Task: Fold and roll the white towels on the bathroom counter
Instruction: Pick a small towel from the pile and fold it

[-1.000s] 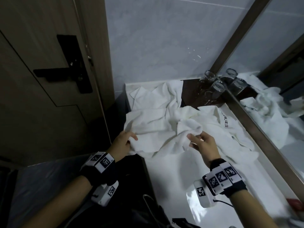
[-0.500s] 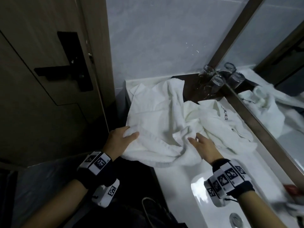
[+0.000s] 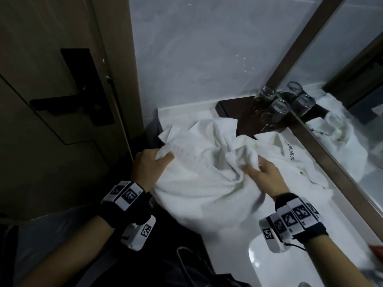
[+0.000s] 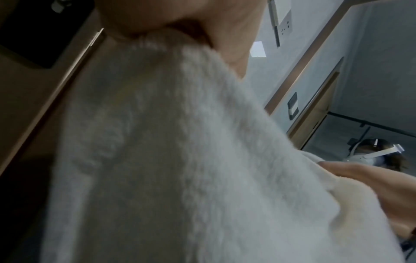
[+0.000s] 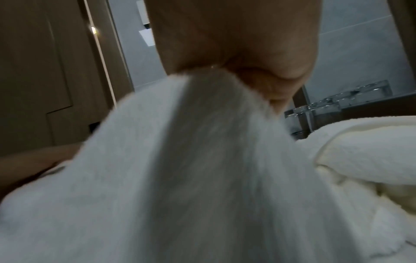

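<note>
Where the second towel (image 3: 290, 154) lies crumpled along the mirror (image 3: 352, 112), a line of dark stitched lettering runs near its edge, too small and slanted for you to read. Your wrist bands (image 3: 128, 194) carry black-and-white square code tags, and no other writing shows. You hold the front towel (image 3: 203, 183), a white, fluffy terry cloth with a woven ribbed band across it, bunched into deep folds in the middle and draped over the front edge of the white counter (image 3: 238, 235). Your left hand (image 3: 148, 167) grips its left edge, fingers curled over the cloth and thumb pressed on top; the left wrist view shows the nap close up, hanging from between thumb and fingers. Your right hand (image 3: 263, 176) pinches a thick gathered fold near the centre of the pile, and the right wrist view shows cloth streaming down from that pinch. Both towels sit at the far-left end of the counter, touching each other. Behind them, two clear glasses (image 3: 271, 102) stand on a dark tray (image 3: 234, 112) against the mirror. A brown door (image 3: 51, 121) with a black handle (image 3: 68, 102) stands to your left.
</note>
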Demonstrator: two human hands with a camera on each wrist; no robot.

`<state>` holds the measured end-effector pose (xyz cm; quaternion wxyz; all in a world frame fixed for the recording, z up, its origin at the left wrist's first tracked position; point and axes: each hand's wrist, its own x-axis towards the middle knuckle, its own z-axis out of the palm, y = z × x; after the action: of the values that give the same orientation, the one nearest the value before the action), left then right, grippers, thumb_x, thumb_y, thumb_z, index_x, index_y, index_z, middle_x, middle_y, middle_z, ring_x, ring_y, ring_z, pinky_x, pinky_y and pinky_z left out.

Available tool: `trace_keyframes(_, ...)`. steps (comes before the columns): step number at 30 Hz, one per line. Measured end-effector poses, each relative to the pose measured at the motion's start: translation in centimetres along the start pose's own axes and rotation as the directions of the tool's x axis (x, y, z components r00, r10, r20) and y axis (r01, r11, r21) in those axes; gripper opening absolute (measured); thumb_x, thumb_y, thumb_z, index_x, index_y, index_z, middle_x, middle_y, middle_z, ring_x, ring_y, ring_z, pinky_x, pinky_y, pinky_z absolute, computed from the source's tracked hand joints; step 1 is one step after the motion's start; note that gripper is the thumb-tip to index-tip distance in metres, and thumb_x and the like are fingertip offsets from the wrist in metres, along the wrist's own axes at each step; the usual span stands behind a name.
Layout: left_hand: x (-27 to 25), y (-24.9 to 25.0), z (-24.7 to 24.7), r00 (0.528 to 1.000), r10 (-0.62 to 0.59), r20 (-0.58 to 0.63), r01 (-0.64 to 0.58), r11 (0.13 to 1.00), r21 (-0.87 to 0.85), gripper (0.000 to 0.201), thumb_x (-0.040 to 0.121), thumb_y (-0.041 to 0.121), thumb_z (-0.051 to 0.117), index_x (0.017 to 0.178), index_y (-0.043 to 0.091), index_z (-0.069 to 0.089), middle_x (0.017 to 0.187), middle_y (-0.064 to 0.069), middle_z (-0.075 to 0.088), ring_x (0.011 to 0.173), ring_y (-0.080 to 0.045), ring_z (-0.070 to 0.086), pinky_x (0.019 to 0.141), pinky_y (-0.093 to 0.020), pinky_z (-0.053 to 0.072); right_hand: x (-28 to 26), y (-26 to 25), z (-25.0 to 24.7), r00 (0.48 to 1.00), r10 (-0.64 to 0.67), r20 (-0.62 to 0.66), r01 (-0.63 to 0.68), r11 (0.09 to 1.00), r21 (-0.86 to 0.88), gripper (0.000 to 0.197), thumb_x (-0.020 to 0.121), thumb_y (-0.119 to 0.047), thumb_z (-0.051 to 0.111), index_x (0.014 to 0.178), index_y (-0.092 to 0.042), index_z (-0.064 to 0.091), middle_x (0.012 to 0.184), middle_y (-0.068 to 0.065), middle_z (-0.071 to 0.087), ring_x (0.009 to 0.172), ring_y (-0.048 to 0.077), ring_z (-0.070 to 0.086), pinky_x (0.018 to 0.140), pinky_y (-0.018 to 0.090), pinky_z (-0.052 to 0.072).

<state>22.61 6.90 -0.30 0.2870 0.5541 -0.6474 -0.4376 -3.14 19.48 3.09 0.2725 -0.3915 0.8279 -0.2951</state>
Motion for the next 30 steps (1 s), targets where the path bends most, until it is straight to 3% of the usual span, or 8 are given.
trace_keyframes(2, 1.8, 0.4, -0.3, 1.0, -0.024, 0.002, 0.024, 1.0, 0.015, 0.048, 0.068, 0.043, 0.058, 0.071, -0.005, 0.062, 0.071, -0.021, 0.064, 0.065, -0.026, 0.056, 0.062, -0.035, 0.046, 1.6, -0.2, -0.4, 0.997, -0.009, -0.076, 0.01, 1.0, 0.013, 0.014, 0.079, -0.017, 0.065, 0.083, -0.005, 0.057, 0.076, 0.012, 0.06, 0.074, 0.025, 0.053, 0.065, 0.032, 0.04)
trace_keyframes(5, 4.7, 0.9, -0.4, 0.998, -0.034, 0.043, 0.033, 0.999, 0.029, 0.023, 0.079, 0.027, 0.062, 0.071, 0.005, 0.063, 0.07, -0.009, 0.064, 0.063, -0.019, 0.054, 0.058, -0.024, 0.043, 4.1, -0.7, -0.7, 0.987, -0.017, -0.16, 0.022, 0.999, 0.026, 0.023, 0.07, -0.001, 0.062, 0.067, -0.02, 0.049, 0.065, -0.005, 0.05, 0.064, 0.013, 0.046, 0.056, 0.027, 0.035)
trace_keyframes(9, 9.0, 1.7, 0.6, 0.996, 0.032, 0.08, -0.041, 0.993, 0.111, 0.014, 0.084, 0.015, 0.054, 0.079, 0.005, 0.061, 0.072, -0.008, 0.06, 0.07, -0.024, 0.052, 0.059, -0.025, 0.035, 8.3, -1.2, -0.4, 0.975, 0.013, -0.223, 0.013, 0.993, 0.116, 0.026, 0.069, 0.008, 0.056, 0.084, -0.013, 0.052, 0.071, -0.005, 0.054, 0.067, 0.011, 0.049, 0.058, 0.025, 0.039)
trace_keyframes(12, 11.9, 1.7, 2.1, 0.997, 0.036, 0.066, -0.042, 0.994, 0.104, 0.011, 0.085, 0.011, 0.054, 0.076, 0.007, 0.06, 0.07, -0.011, 0.057, 0.069, -0.026, 0.051, 0.058, -0.02, 0.033, 10.8, -2.0, 0.0, 0.991, -0.049, -0.128, 0.07, 0.985, 0.158, 0.029, 0.069, 0.012, 0.045, 0.086, -0.009, 0.052, 0.074, -0.001, 0.055, 0.073, 0.014, 0.049, 0.064, 0.028, 0.039)
trace_keyframes(17, 16.5, 1.0, 4.3, 0.995, -0.007, 0.098, -0.02, 0.964, 0.266, 0.011, 0.087, 0.01, 0.048, 0.082, 0.003, 0.055, 0.087, -0.027, 0.06, 0.084, -0.039, 0.057, 0.076, -0.04, 0.047, 15.0, -2.7, 0.0, 0.998, -0.003, -0.067, 0.014, 0.988, 0.154, 0.025, 0.077, 0.003, 0.05, 0.08, -0.02, 0.058, 0.076, -0.001, 0.06, 0.075, 0.017, 0.054, 0.064, 0.03, 0.043)
trace_keyframes(23, 18.6, 0.0, 7.9, 0.937, 0.067, 0.342, -0.21, 0.891, 0.402, 0.015, 0.084, 0.011, 0.054, 0.093, 0.004, 0.063, 0.105, -0.018, 0.059, 0.101, -0.034, 0.055, 0.093, -0.037, 0.043, 19.7, -3.5, 1.6, 0.997, -0.078, 0.026, 0.083, 0.947, -0.312, 0.032, 0.085, 0.001, 0.053, 0.117, 0.0, 0.055, 0.118, 0.023, 0.049, 0.106, 0.036, 0.052, 0.089, 0.023, 0.035)
trace_keyframes(26, 19.7, 0.2, 9.7, 0.916, 0.123, 0.383, -0.269, 0.895, 0.356, 0.019, 0.089, 0.01, 0.049, 0.099, 0.002, 0.063, 0.113, -0.016, 0.058, 0.107, -0.032, 0.052, 0.096, -0.037, 0.039, 21.4, -5.4, 4.5, 0.974, -0.191, 0.119, 0.221, 0.908, -0.355, 0.043, 0.084, -0.001, 0.052, 0.126, -0.005, 0.052, 0.129, 0.019, 0.047, 0.117, 0.034, 0.048, 0.102, 0.037, 0.035)
trace_keyframes(30, 20.3, 0.1, 10.5, 0.919, 0.077, 0.387, -0.224, 0.91, 0.35, 0.021, 0.093, 0.011, 0.042, 0.092, 0.001, 0.061, 0.103, -0.016, 0.063, 0.096, -0.032, 0.058, 0.087, -0.038, 0.044, 23.1, -6.7, 9.1, 0.869, -0.224, 0.441, 0.444, 0.747, -0.495, 0.054, 0.083, -0.03, 0.062, 0.134, -0.023, 0.044, 0.143, -0.001, 0.042, 0.137, 0.017, 0.031, 0.114, 0.032, 0.015)
